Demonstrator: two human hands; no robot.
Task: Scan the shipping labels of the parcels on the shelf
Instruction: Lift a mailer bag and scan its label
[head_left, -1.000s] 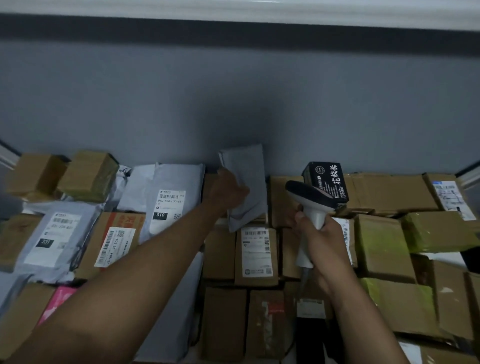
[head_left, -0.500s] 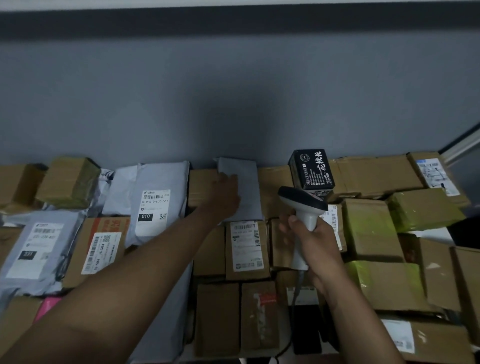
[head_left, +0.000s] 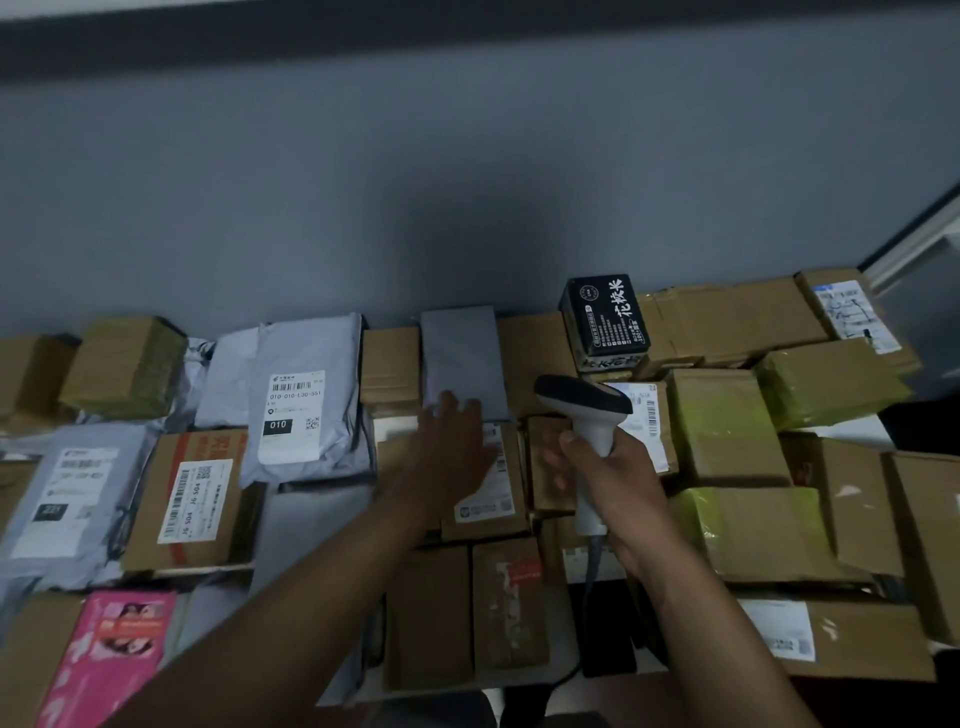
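Observation:
My right hand grips the white handle of a barcode scanner, whose dark head points left over the parcels. My left hand lies with fingers straight over a labelled brown box, its fingertips at the lower edge of a plain grey mailer that leans against the back wall. The hand covers much of that box's white label. A grey mailer marked 010 lies to the left, and a box with a J6-504 label sits in front of it.
Brown boxes and grey mailers crowd the whole shelf. A black printed box stands behind the scanner. Boxes wrapped in yellow tape fill the right side. A pink packet lies at the front left. The grey wall closes the back.
My left hand set the grey mailer down against the wall, let go of it and drew back onto the labelled box. The scanner stayed in my right hand.

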